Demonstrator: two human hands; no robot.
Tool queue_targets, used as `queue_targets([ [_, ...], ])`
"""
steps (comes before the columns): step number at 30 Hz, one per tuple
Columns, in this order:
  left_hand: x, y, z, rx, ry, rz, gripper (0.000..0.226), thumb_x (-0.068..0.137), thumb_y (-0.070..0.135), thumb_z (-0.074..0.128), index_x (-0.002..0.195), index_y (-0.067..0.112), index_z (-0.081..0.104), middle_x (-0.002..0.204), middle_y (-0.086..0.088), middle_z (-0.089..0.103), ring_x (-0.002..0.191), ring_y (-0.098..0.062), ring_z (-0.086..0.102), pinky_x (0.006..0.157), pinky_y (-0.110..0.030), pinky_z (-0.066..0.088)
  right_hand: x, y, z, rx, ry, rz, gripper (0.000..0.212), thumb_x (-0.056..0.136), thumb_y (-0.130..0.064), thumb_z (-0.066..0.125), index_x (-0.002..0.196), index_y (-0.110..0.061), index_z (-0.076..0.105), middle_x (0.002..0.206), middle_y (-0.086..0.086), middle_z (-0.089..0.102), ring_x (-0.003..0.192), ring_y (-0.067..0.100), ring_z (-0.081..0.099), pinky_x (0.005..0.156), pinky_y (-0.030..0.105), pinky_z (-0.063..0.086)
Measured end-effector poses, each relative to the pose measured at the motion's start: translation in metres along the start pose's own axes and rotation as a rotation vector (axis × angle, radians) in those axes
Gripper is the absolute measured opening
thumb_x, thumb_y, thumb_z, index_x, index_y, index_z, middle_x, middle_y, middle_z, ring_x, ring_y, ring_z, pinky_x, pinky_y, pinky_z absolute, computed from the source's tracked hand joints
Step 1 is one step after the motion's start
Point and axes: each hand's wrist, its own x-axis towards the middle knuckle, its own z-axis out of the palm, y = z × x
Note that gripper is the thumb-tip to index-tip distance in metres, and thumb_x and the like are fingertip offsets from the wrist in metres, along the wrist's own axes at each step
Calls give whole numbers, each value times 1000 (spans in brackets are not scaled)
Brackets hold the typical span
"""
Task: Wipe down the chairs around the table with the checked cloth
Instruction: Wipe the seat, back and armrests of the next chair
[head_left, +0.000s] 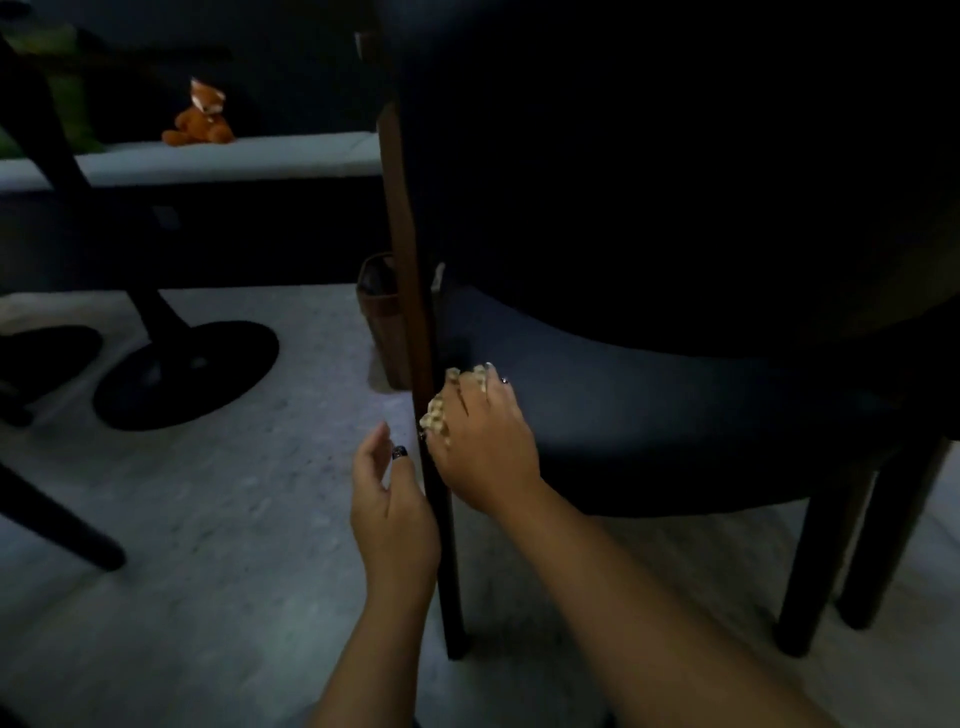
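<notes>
Dim room, view low and close to a dark upholstered chair (649, 405). All places here are given from that chair.

Chair: rounded dark back fills the upper right of the view; seat pad below it catches some light. A brown wooden leg (423, 364) runs along its left edge from the backrest down to the floor. Two more dark legs show at its far right.

Right hand (480, 447): laid against the left edge of the seat, just beside the wooden leg, fingers curled around the checked cloth (435, 413). Cloth is bunched; only pale checked bits show between the fingers and at the fingertips, pressed where seat meets leg. Dark nail polish visible.

Left hand (389, 499): on the other side of the wooden leg, close to it, fingers loosely curled with thumb up, holding nothing. Whether the palm touches the leg cannot be told.

Behind the wooden leg, on the pale floor (218, 519): a brown woven basket (382, 317), partly hidden.

Well left of the chair: black round pedestal base (187, 374) with a slanted black post. Farther left, other dark furniture legs, blurred.

Beyond, upper left of the chair: a long pale bench (208, 163) with an orange plush toy (200, 117) sitting on it.
</notes>
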Motion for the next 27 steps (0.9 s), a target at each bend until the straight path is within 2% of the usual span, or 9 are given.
queue_targets([
  [6, 2, -12, 27, -147, 77, -248, 31, 99, 18, 43, 128, 26, 55, 114, 15, 58, 96, 11, 53, 86, -21, 45, -11, 15, 7, -180, -23, -186, 51, 97, -18, 33, 143, 5, 32, 146, 26, 36, 140, 47, 21, 115, 51, 22],
  [9, -4, -14, 43, -134, 40, -302, 35, 97, 17, 45, 129, 21, 58, 124, 2, 63, 111, -10, 59, 98, -37, 49, -31, 35, 0, -196, -30, -227, 57, 92, -18, 40, 143, 5, 32, 146, 24, 38, 140, 44, 23, 116, 48, 23],
  [12, -10, -15, 51, -77, 13, -273, 42, 97, 17, 43, 138, 21, 53, 136, 0, 57, 125, -14, 51, 108, -39, 41, -58, 69, -13, -151, 18, -117, 57, 85, -14, 52, 136, 9, 43, 139, 25, 47, 135, 45, 33, 111, 50, 29],
  [16, -17, -17, 55, -59, 10, -302, 36, 96, 16, 43, 129, 7, 54, 126, -12, 61, 118, -29, 56, 101, -47, 44, -68, 79, -18, -104, 23, 26, 54, 93, -18, 40, 140, 8, 37, 142, 25, 42, 138, 45, 26, 116, 50, 23],
  [19, -22, -22, 57, -176, 50, -547, 43, 96, 13, 43, 136, -2, 45, 131, -19, 56, 124, -36, 51, 95, -44, 43, -50, 51, -9, -100, 54, -27, 49, 98, -20, 30, 141, 3, 36, 143, 21, 41, 140, 46, 20, 116, 54, 18],
  [20, -23, -24, 58, -239, 47, -645, 45, 96, 16, 44, 138, 1, 46, 131, -22, 55, 125, -39, 49, 92, -44, 43, -45, 44, -7, -87, 81, -53, 47, 97, -20, 35, 139, 1, 40, 141, 20, 44, 139, 46, 24, 114, 55, 20],
  [23, -31, -22, 59, -465, 18, -875, 51, 98, 36, 44, 145, 17, 42, 133, -6, 52, 116, -27, 53, 95, -45, 44, -44, 43, -6, -5, 126, -101, 43, 89, -12, 48, 131, -3, 53, 136, 19, 51, 135, 44, 33, 113, 54, 23],
  [25, -41, -19, 65, -564, -33, -927, 55, 95, 49, 48, 142, 21, 43, 120, -4, 55, 102, -25, 58, 87, -46, 49, -54, 56, -9, -1, 116, -134, 43, 86, -10, 48, 128, -1, 55, 133, 19, 54, 135, 42, 35, 114, 52, 26],
  [27, -51, -15, 76, -601, -126, -927, 53, 88, 57, 55, 127, 22, 54, 117, -7, 61, 103, -27, 62, 84, -46, 53, -68, 76, -13, -35, 128, -161, 44, 84, -7, 47, 126, 1, 57, 129, 20, 56, 132, 42, 40, 111, 50, 31],
])
